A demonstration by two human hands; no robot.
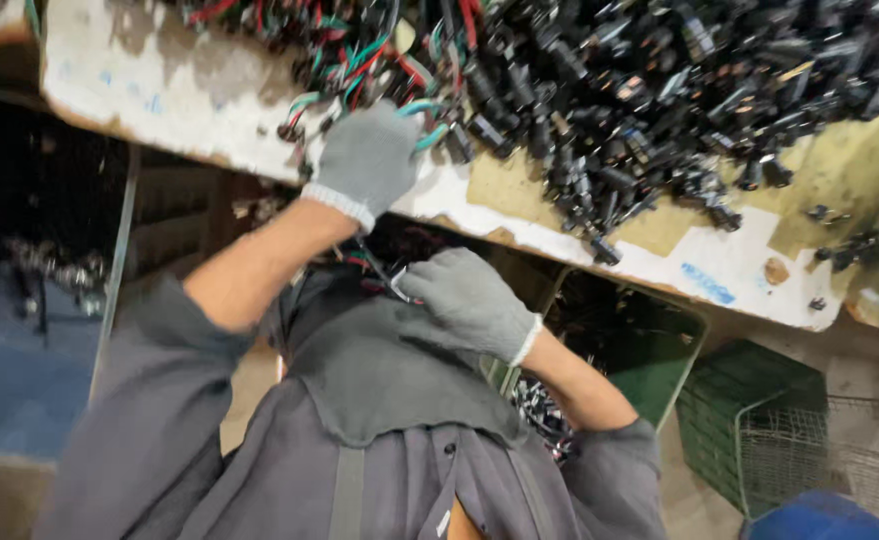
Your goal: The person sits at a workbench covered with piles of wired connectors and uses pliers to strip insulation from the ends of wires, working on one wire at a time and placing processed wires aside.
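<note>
At bench edge: left hand (364, 160) grasping coloured wires (359, 55); right hand (469, 300) clenched, probably on cutters (391, 280).

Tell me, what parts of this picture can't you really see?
- Head view: the tool in the right hand is mostly covered by the glove.
- Left hand fingertips are buried in the coloured wires.
- The black connector pile is blurred and cut off by the top edge.

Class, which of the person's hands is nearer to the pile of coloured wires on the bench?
Left. The left hand rests on the coloured wires; the right hand is below the bench edge, apart from them.
</note>
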